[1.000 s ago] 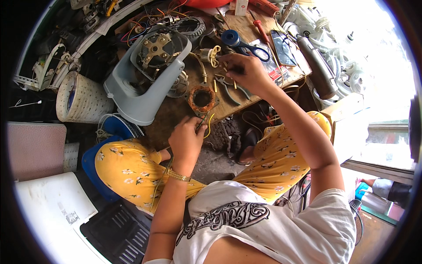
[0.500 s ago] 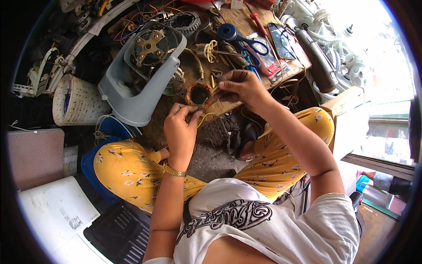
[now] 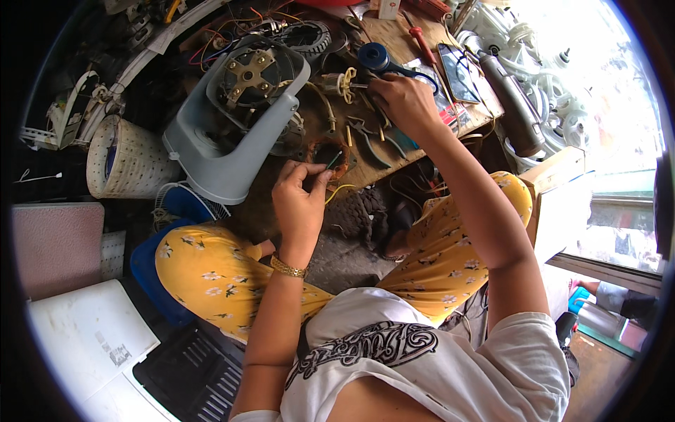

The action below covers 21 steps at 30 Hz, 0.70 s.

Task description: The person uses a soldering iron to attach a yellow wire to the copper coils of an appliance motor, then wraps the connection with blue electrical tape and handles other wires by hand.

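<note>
My left hand point(image 3: 301, 193) is closed in a pinch on a thin green wire point(image 3: 335, 161), whose pale end points up over the coil. That ring-shaped copper-coloured motor coil point(image 3: 342, 169) lies just beyond the fingertips at the table's near edge. A yellow wire point(image 3: 339, 190) curves out below it. Farther right, my right hand point(image 3: 408, 102) reaches down among the tools with its fingers bent together; their tips are partly hidden, and I cannot make out what they grip. Beside it are blue-handled scissors point(image 3: 415, 73), a motor rotor point(image 3: 336, 84) and pliers point(image 3: 373, 145).
A grey fan housing point(image 3: 211, 165) with its motor stands left on the wooden table point(image 3: 394, 34). A blue tape roll point(image 3: 373, 56), a red-handled screwdriver point(image 3: 420, 42), a phone point(image 3: 458, 72) and a dark cylinder point(image 3: 511, 105) lie at the far right. White plastic parts point(image 3: 541, 84) pile up beyond.
My right hand has left the coil and moved up and right to the tools, uncovering the pliers. My left hand stays beside the coil with the green wire.
</note>
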Tool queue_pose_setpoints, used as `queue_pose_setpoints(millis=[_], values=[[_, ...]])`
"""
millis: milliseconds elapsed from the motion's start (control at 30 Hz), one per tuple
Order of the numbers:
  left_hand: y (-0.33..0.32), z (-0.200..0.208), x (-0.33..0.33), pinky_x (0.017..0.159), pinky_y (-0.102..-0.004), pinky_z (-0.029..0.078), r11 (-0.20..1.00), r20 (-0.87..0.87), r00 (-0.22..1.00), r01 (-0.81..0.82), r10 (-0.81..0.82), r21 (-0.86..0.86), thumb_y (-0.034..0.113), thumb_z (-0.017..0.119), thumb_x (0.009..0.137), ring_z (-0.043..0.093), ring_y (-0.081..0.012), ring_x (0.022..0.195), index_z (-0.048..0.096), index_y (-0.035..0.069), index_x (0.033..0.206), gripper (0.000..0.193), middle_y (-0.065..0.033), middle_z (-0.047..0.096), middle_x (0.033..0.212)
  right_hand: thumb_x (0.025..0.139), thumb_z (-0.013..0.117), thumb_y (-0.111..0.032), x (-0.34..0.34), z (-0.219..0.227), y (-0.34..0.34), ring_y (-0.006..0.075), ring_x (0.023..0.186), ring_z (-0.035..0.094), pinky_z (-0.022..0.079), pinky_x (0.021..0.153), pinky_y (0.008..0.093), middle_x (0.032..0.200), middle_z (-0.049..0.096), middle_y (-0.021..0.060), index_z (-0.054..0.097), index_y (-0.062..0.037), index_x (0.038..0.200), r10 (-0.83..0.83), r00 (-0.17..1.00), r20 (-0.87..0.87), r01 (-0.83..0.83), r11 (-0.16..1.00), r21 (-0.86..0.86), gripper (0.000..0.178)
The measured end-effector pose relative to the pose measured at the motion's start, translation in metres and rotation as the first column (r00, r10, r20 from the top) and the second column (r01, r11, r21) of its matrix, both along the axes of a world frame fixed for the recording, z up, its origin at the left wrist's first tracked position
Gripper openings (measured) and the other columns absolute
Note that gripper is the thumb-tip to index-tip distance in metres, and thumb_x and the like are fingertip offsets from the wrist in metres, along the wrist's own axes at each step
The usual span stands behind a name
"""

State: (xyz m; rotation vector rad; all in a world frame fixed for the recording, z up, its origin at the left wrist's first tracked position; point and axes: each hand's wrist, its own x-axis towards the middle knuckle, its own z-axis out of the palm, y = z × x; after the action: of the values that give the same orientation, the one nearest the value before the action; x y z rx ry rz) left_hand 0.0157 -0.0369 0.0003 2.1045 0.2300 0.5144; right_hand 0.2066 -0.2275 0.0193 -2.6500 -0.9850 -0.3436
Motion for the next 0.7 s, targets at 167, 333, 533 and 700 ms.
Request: queue_pose_setpoints(millis=[167, 333, 533, 700], values=[[0.004, -0.002, -0.002, 0.074, -0.0393, 0.051, 1.000, -0.018, 1.000, 0.002, -0.003, -0.017, 0.006, 0.081, 0.084, 0.065, -0.0315, 0.080, 0.074, 0.000, 0.093, 0.013, -0.0121, 0.067, 0.087, 0.081, 0.071, -0.015, -0.018, -0.008, 0.014, 0.0276, 0.105, 0.063, 0.056, 0.077, 0.0411, 0.112, 0.065, 0.0051, 0.078, -0.0184, 0.102, 0.309, 0.946, 0.096, -0.301, 0.949, -0.091, 0.022], [0.004, -0.001, -0.002, 0.074, -0.0395, 0.051, 0.999, -0.026, 1.000, 0.013, -0.014, -0.030, 0.006, 0.080, 0.084, 0.066, -0.0317, 0.081, 0.074, 0.000, 0.093, 0.012, -0.0127, 0.068, 0.088, 0.078, 0.068, -0.014, -0.027, -0.012, 0.022, 0.0256, 0.108, 0.056, 0.054, 0.084, 0.0365, 0.118, 0.065, 0.0028, 0.079, -0.0185, 0.095, 0.371, 0.928, 0.028, -0.362, 0.918, -0.159, 0.021], [0.004, 0.000, -0.001, 0.074, -0.0400, 0.051, 0.999, -0.024, 1.000, 0.016, -0.017, -0.052, 0.005, 0.080, 0.083, 0.066, -0.0334, 0.082, 0.073, 0.000, 0.093, 0.012, -0.0135, 0.068, 0.088, 0.084, 0.071, -0.011, -0.021, -0.006, 0.008, 0.0330, 0.101, 0.064, 0.054, 0.082, 0.0429, 0.103, 0.067, 0.0108, 0.071, -0.0076, 0.100, 0.385, 0.909, -0.163, -0.368, 0.922, 0.123, 0.016], [0.005, -0.003, -0.002, 0.073, -0.0393, 0.051, 1.000, -0.007, 1.000, 0.018, -0.018, -0.019, 0.005, 0.080, 0.084, 0.067, -0.0314, 0.081, 0.073, 0.001, 0.093, 0.013, -0.0133, 0.068, 0.088, 0.089, 0.071, -0.005, -0.041, 0.023, 0.005, 0.0377, 0.092, 0.066, 0.052, 0.084, 0.0448, 0.098, 0.067, 0.0156, 0.067, 0.0001, 0.103, 0.495, 0.829, -0.261, -0.427, 0.860, 0.279, 0.015]])
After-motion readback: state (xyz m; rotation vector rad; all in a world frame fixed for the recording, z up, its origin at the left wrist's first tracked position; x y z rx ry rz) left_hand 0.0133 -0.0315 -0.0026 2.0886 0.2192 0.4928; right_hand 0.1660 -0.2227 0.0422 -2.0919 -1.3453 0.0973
